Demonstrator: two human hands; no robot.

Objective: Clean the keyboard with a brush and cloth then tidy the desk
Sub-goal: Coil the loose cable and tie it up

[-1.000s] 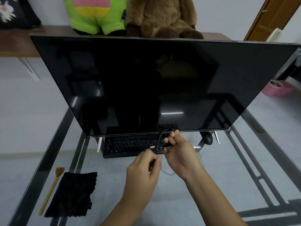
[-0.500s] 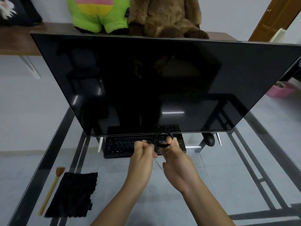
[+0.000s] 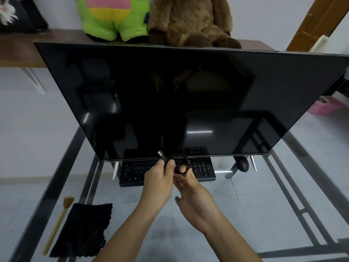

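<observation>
Now your left hand [image 3: 160, 179] grips the cable [image 3: 163, 157] just below its plug while your right hand [image 3: 190, 188] pinches the loop, likely to keep the coil tidy. The black, pale-lettered keyboard [image 3: 203, 171] lies just beyond both hands, under the monitor [image 3: 170, 95]; brush [image 3: 56, 224] and cloth [image 3: 83, 227] lie left of your left forearm.
</observation>
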